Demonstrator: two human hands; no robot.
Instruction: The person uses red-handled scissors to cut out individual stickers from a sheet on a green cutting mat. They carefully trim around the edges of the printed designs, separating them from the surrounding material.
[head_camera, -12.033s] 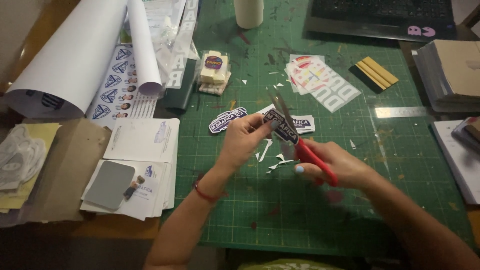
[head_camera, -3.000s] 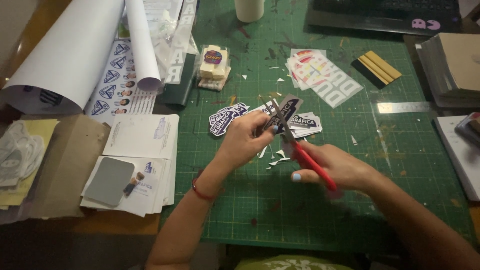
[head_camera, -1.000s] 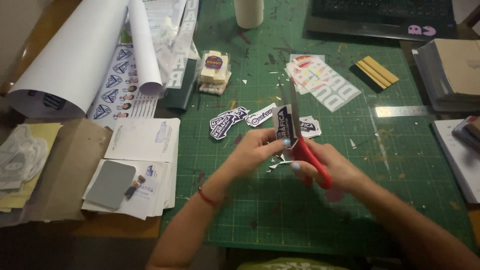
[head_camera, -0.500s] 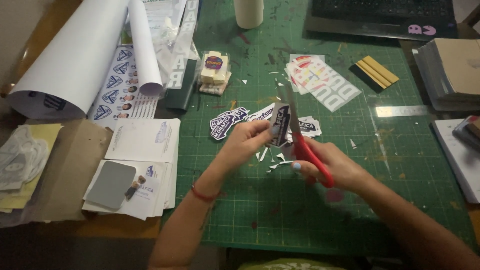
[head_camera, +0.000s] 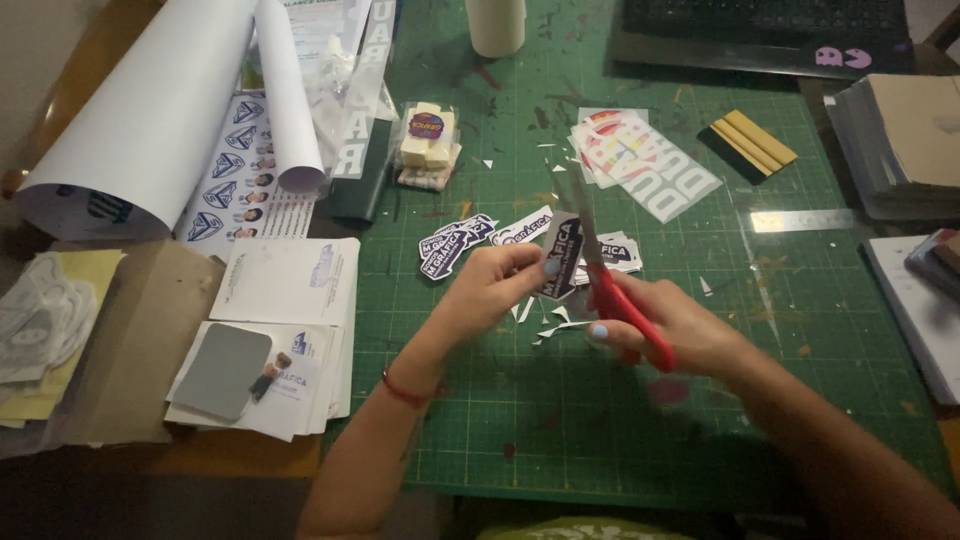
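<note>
Left hand (head_camera: 495, 290) pinches a dark sticker (head_camera: 562, 257) upright above the green cutting mat's (head_camera: 620, 420) centre; right hand (head_camera: 675, 325) grips red-handled scissors (head_camera: 612, 285), blades running alongside the sticker's right edge.

A white paper roll (head_camera: 150, 110), yellow squeegee (head_camera: 755, 143) and metal ruler (head_camera: 800, 220) lie on the green mat (head_camera: 600, 420).

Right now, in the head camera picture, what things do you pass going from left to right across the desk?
Big white paper roll → grey card → left hand → sticker → red scissors → right hand → metal ruler.
</note>
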